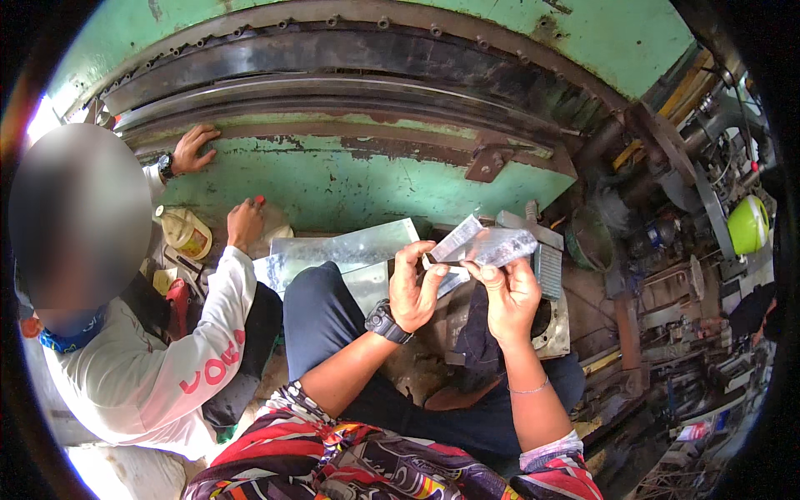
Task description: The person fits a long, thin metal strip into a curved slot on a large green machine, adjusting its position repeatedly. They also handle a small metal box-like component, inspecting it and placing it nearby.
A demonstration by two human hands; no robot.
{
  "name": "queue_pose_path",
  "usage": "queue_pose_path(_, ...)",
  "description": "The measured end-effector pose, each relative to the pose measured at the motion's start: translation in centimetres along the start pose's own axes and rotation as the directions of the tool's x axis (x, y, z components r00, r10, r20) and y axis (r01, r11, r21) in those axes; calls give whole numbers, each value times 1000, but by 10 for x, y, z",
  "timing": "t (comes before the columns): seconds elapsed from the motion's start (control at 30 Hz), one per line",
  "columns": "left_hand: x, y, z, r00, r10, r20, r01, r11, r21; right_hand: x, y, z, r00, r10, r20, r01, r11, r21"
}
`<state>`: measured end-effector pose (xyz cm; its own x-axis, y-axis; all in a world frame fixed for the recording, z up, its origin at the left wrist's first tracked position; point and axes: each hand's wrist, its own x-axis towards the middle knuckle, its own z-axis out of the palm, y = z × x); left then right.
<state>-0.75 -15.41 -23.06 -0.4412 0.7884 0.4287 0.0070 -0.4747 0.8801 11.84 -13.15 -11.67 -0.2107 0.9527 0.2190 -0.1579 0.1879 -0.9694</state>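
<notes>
head view, looking down at a person seated by a worn green metal machine wall (367, 187). near the centre of the frame, the left hand (414, 287) and right hand (510, 292) are raised together, both pinching a small clear plastic packet (487, 246) with grey contents; the packet sits at about one o'clock from the left hand, its white end flap pointing up to eleven o'clock. both grips are closed on the packet, fingertips at its lower edge. a black wristwatch (385, 322) sits on the left wrist.

behind the hands, at ten o'clock, a flat shiny sheet of grey metal (342, 250) lies on the floor. a co-worker in a white long-sleeved shirt (158, 367) crouches at nine o'clock, one hand on the machine wall.

likely risk: the packet is held above cluttered, dirty ground (scrap and machine parts lie all around), so if it tears suddenly or slips, its contents could scatter and be hard to find. the sheet's bare edges near the knees could cut.
</notes>
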Motion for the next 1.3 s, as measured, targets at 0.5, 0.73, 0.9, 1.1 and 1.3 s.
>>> queue_pose_path(0.5,11,9,4,993,103,-53,-98,992,79,-1,2,-1,996,3,84,13,984,-178)
queue_pose_path(0.73,13,6,6,995,80,-60,-81,997,-12,-10,4,-18,982,132,137,-97,967,-236)
queue_pose_path(0.9,9,-1,3,995,74,-66,-74,997,0,-8,15,-22,986,116,119,-68,936,-346)
queue_pose_path(1.1,4,-1,0,996,77,-51,-77,997,-9,-17,27,-32,984,138,112,-81,909,-409)
queue_pose_path(1.3,-2,-5,4,997,37,-71,-43,995,-91,-21,29,-26,988,131,77,-88,906,-414)
